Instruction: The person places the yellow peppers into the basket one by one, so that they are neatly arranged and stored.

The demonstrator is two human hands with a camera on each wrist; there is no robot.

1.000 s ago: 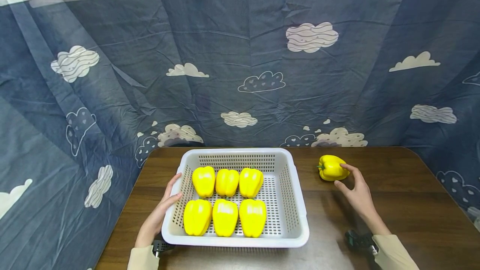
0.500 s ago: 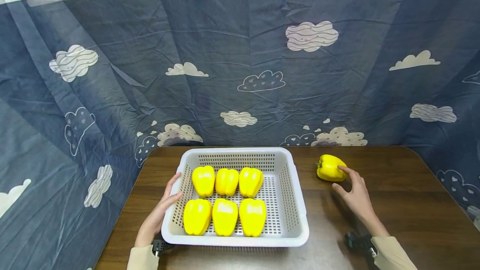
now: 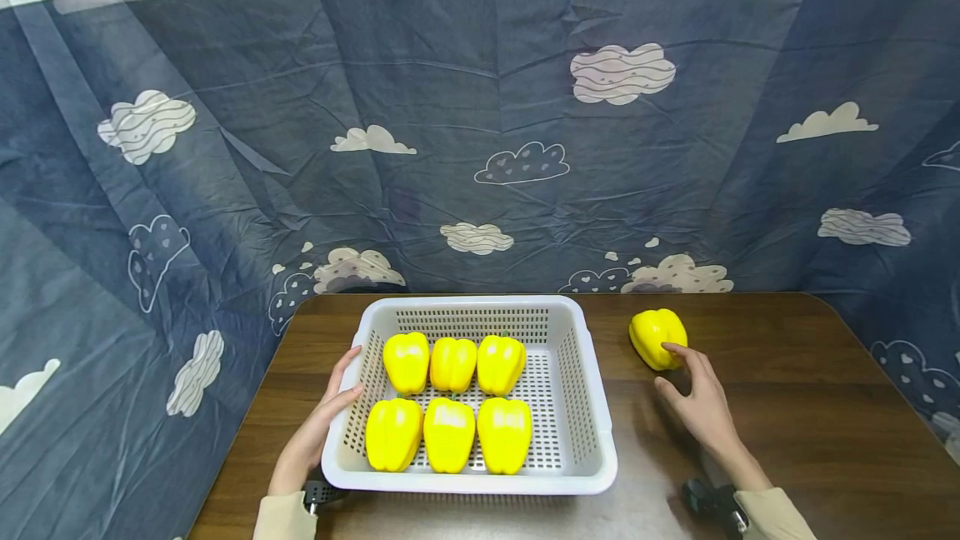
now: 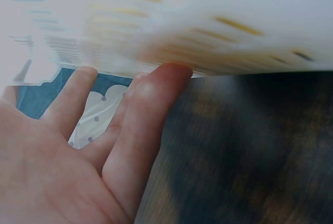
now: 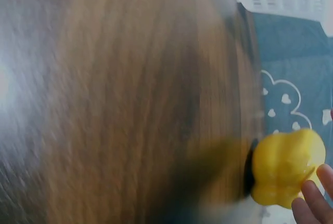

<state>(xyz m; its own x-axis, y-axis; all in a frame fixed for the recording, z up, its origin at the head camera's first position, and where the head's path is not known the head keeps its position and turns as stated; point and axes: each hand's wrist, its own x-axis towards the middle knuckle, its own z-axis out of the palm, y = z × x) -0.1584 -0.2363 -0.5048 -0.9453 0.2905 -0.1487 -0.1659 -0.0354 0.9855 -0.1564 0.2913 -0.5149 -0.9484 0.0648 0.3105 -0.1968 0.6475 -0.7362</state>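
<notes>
Pepper (image 3: 657,338), the loose yellow one, sits on the table (image 3: 787,407) right of the basket (image 3: 592,407). My right hand (image 3: 697,402) touches it with fingers relaxed and apart, apparently not gripping. My left hand (image 3: 322,423) rests straight fingers (image 4: 151,109) against the basket's side, steadying it.

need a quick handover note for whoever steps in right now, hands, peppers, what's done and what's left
Left hand: open, straight fingers resting on the left wall of the white basket.
Right hand: open, fingertips touching the loose yellow pepper on the table, right of the basket; no grip yet.
Done: six peppers sit in the basket, two rows of three.
Left: probably grasp the loose pepper and add it to the basket's free right side.
</notes>
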